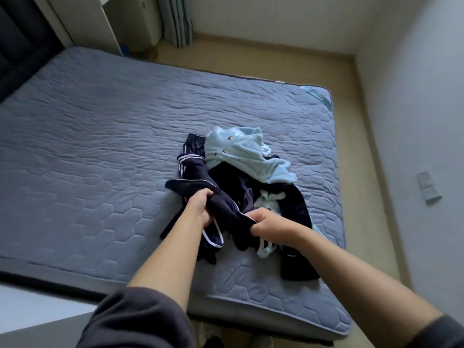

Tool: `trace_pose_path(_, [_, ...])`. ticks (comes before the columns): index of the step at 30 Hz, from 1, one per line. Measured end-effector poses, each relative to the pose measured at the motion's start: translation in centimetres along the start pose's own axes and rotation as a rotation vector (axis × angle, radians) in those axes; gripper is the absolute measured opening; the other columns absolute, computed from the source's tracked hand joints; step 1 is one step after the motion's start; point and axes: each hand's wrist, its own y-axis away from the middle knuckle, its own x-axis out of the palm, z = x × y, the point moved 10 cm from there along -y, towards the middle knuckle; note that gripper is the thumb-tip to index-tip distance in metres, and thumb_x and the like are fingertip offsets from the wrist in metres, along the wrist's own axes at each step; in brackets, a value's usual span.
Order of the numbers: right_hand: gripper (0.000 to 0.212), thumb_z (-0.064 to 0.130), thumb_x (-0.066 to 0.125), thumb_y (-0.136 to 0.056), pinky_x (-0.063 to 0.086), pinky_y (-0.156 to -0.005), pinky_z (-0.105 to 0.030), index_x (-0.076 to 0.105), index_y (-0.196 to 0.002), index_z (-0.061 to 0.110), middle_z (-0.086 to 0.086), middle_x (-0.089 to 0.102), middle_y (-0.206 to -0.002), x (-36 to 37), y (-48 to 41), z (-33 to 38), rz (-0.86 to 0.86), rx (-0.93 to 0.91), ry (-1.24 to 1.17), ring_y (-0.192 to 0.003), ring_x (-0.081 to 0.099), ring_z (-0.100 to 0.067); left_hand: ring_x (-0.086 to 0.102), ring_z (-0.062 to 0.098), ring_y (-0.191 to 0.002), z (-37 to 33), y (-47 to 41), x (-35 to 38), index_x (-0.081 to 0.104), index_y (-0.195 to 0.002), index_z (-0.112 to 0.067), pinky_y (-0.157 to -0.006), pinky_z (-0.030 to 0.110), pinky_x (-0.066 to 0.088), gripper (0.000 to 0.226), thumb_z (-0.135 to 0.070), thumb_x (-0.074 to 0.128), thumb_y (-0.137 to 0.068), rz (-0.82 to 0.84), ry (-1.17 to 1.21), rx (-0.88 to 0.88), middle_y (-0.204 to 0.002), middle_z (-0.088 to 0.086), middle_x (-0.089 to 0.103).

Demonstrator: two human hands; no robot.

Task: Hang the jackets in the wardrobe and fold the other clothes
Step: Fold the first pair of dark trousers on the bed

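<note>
The left hand [199, 208] has its fingers curled tightly into a dark navy garment with white piping [221, 212], gripping a bunched fold. Just right of it, the right hand [266, 226] clenches the same garment's edge. Both hold it over the grey quilted mattress [100, 146]; beyond lies a pale blue fleece garment [241, 149] on the heap.

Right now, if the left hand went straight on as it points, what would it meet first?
The left hand grips the navy garment; straight beyond that, probably the light blue fleece.
</note>
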Motion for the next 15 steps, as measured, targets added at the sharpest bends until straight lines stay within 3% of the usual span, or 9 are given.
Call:
trace_pose_path(3, [0.024,0.003,0.049,-0.067,0.040,-0.067,-0.027,0.063,-0.083,0.014,0.001,0.056,-0.075,-0.3,3.1,-3.0,0.120,0.143,0.074,-0.072,0.051,-0.010,0.046,0.017,-0.058,-1.2,1.9,0.4,0.047,-0.071,-0.010,-0.060,0.027,0.043,0.021,-0.007,0.035,-0.088,-0.006,-0.041,0.100,-0.064,0.004,0.049])
trace_pose_path(5, [0.031,0.013,0.055,-0.074,0.043,-0.072,-0.027,0.064,-0.101,0.023,0.004,0.062,-0.091,-0.7,4.2,-4.4,0.097,0.254,-0.079,-0.084,0.055,-0.011,0.043,0.018,-0.052,-1.9,3.5,0.3,0.046,-0.072,-0.009,-0.054,0.027,0.043,0.019,-0.002,0.032,-0.082,0.032,-0.173,0.190,-0.058,0.006,0.046])
trace_pose_path(7, [0.032,0.016,0.056,-0.087,0.044,-0.074,-0.028,0.059,-0.119,0.021,0.001,0.064,-0.107,-2.1,4.1,-4.3,-0.069,0.294,-0.318,-0.092,0.058,-0.013,0.045,0.022,-0.054,-2.8,5.6,0.4,0.052,-0.077,-0.006,-0.054,0.028,0.042,0.018,0.002,0.035,-0.078,0.052,-0.437,0.368,-0.060,0.011,0.049])
trace_pose_path(10, [0.019,0.030,0.051,-0.095,0.044,-0.074,-0.031,0.056,-0.112,0.022,-0.005,0.062,-0.111,-2.9,2.9,-2.2,-0.211,0.309,-0.540,-0.086,0.059,-0.016,0.048,0.016,-0.060,-3.3,9.6,2.4,0.059,-0.076,-0.015,-0.060,0.030,0.040,0.021,-0.010,0.041,-0.066,0.174,-0.786,0.586,-0.064,0.002,0.056])
trace_pose_path(13, [0.025,0.043,0.052,-0.093,0.049,-0.070,-0.032,0.058,-0.100,0.019,-0.008,0.063,-0.095,-0.9,1.2,0.6,-0.100,0.351,-0.689,-0.080,0.061,-0.020,0.046,0.003,-0.063,-2.0,12.7,3.9,0.059,-0.072,-0.018,-0.063,0.026,0.040,0.017,-0.016,0.042,-0.070,0.349,-1.034,0.692,-0.066,-0.011,0.054])
trace_pose_path(15, [0.024,0.036,0.057,-0.092,0.050,-0.068,-0.030,0.061,-0.093,0.012,-0.008,0.063,-0.085,1.1,0.6,1.7,-0.034,0.404,-0.695,-0.070,0.062,-0.017,0.042,-0.005,-0.060,-0.9,14.7,4.2,0.057,-0.068,-0.020,-0.061,0.020,0.039,0.015,-0.016,0.043,-0.073,0.436,-1.168,0.762,-0.064,-0.019,0.051])
